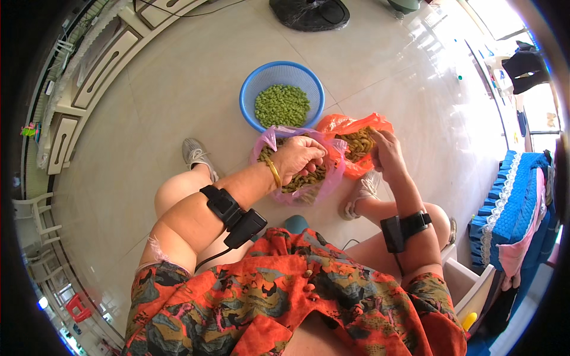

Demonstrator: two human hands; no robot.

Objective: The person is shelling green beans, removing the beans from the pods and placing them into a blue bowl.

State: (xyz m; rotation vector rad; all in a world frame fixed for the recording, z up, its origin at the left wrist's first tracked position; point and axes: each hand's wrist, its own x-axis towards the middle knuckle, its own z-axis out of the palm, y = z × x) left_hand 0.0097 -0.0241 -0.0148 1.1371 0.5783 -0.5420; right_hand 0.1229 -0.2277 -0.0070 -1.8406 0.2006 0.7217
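My left hand (300,156), with a gold bangle at its wrist, hangs over a translucent purple plastic bag (331,171) with brownish-green pods (307,180) in it. Its fingers are curled, and whether anything lies between them is hidden. My right hand (388,151) is bent at the right side of an orange plastic bag (331,123). Yellowish-green bean pods (358,144) fill that bag, close to the right fingertips. What the right fingers hold, if anything, cannot be made out. Beyond the bags stands a blue plastic colander (321,95), partly filled with shelled green beans (281,106).
Both bags rest on a tiled floor (178,89) between my shoes (196,153). A black round base (310,13) stands farther off. White drawers (107,66) line the left; blue quilted fabric with lace (507,209) hangs at the right, near an off-white open bin (467,285).
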